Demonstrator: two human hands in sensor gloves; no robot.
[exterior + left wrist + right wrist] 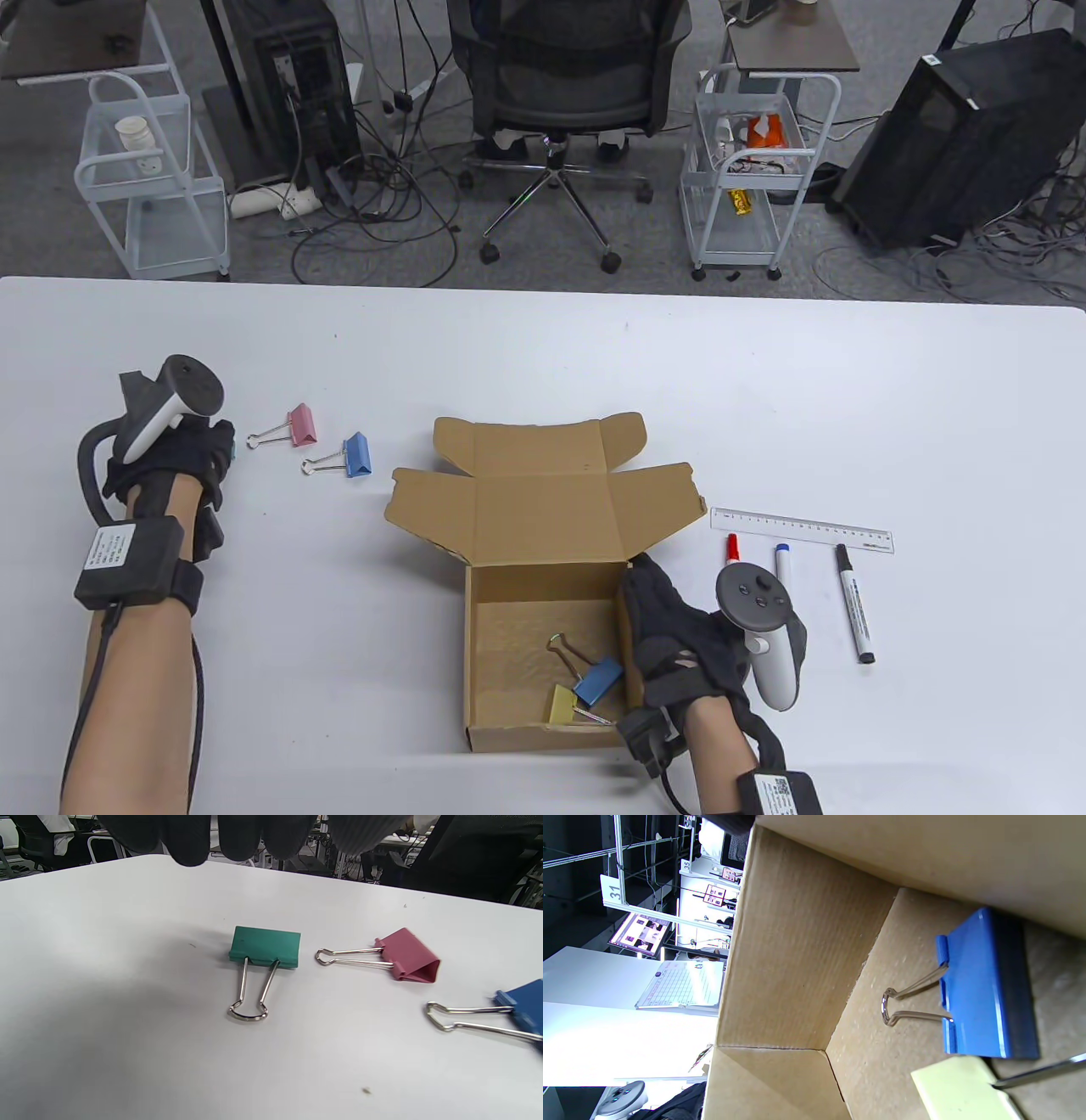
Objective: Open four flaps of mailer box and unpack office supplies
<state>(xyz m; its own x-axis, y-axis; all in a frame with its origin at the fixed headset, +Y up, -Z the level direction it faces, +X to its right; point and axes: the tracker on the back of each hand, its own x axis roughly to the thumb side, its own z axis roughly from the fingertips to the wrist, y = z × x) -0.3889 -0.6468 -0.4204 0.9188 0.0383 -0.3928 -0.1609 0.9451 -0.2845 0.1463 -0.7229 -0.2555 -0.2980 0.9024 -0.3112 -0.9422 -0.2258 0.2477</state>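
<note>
The cardboard mailer box (pixel 475 645) stands at the table's middle front with its flaps (pixel 543 501) folded open. Inside lie a blue binder clip (pixel 599 679) and a yellow binder clip (pixel 563 705); both show close up in the right wrist view, blue (pixel 984 984) and yellow (pixel 963 1090). My right hand (pixel 652 590) rests over the box's right wall, fingers stretched, holding nothing. My left hand (pixel 212 446) is at the table's left, empty, its fingers (pixel 191 840) hanging just above a green clip (pixel 265 946). A pink clip (pixel 301 424) and another blue clip (pixel 357 454) lie beside it.
Right of the box lie a clear ruler (pixel 802 528), a red marker (pixel 732 548), a blue marker (pixel 783 564) and a black marker (pixel 854 604). Beyond the table's far edge stand an office chair (pixel 560 76) and wire carts.
</note>
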